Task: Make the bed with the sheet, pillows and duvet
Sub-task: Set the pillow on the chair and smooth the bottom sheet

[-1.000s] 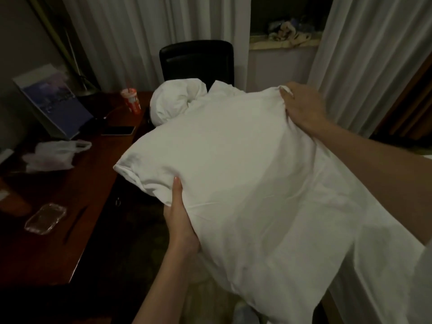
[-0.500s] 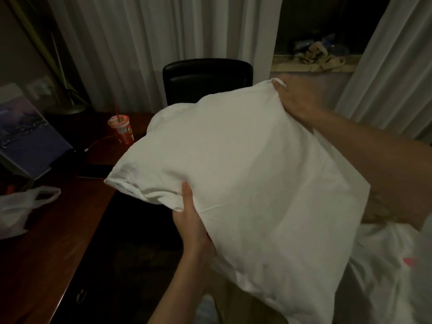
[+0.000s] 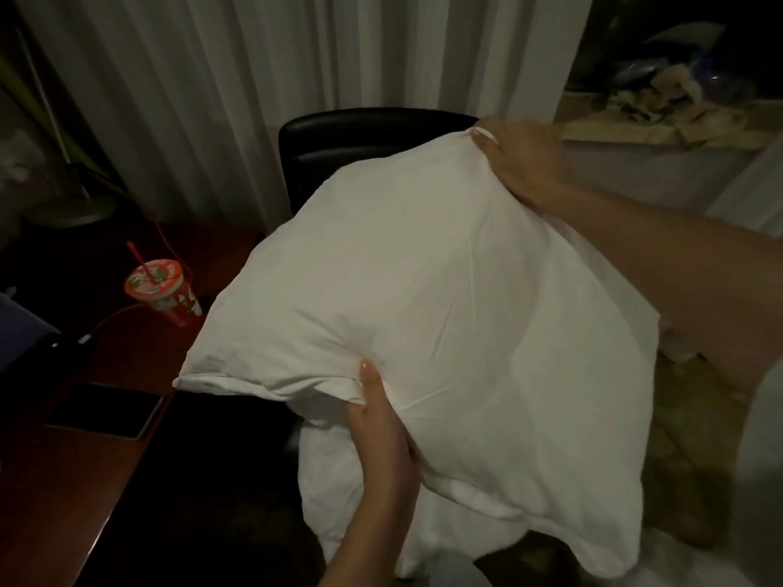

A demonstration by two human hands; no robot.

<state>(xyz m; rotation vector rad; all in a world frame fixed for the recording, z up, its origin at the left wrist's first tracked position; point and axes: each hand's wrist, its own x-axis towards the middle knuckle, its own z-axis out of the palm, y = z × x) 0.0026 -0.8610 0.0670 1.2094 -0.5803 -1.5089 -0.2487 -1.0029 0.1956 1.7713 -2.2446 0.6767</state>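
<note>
A: Where is the pillow (image 3: 445,332) sitting at this moment?

B: It is hanging in the air in front of the black chair (image 3: 360,137), beside the tabletop (image 3: 84,480) — both hands are carrying it. The left hand (image 3: 381,430) is pinching the near edge, thumb on top and the other fingers tucked underneath. The right hand (image 3: 525,163) is gripping the far corner, fingers curled over the fabric.

A: How is it going to handle?

B: Softly and lightly, I am guessing (the cover is wrinkling and dimpling under the thumb). It is sagging between the two holds, so opposite edges or corners are looking like the best places to take it — a one-handed hold would let it fold over.

A: Anything close by?

B: A red cup with a straw (image 3: 163,294) is standing near the pillow's left corner.
</note>
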